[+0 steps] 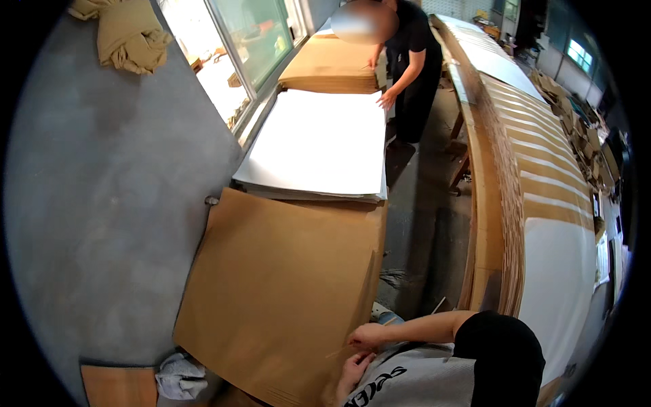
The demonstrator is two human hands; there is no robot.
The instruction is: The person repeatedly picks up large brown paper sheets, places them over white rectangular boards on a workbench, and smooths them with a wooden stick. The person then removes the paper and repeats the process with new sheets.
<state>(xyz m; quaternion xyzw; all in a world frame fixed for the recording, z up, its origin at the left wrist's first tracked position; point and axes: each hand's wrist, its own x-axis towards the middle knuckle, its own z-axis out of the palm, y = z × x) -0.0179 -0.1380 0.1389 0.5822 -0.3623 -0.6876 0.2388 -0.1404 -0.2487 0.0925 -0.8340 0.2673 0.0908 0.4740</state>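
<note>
A large stack of brown paper sheets lies in front of me, its corners slightly fanned. At its near right edge, close to my body, my right hand is closed with curled fingers. A thin pale sliver shows beside its fingertips; I cannot tell whether it is held. Just below, my left hand is also closed, its fingers nearly meeting the right ones. What it holds, if anything, is hidden. Beyond the brown sheets sits a stack of white sheets.
Across the white stack stands another person, one hand at its far right corner. Farther back is another brown stack. To my right runs a long bench of overlapping white and brown sheets. A grey cloth lies at lower left.
</note>
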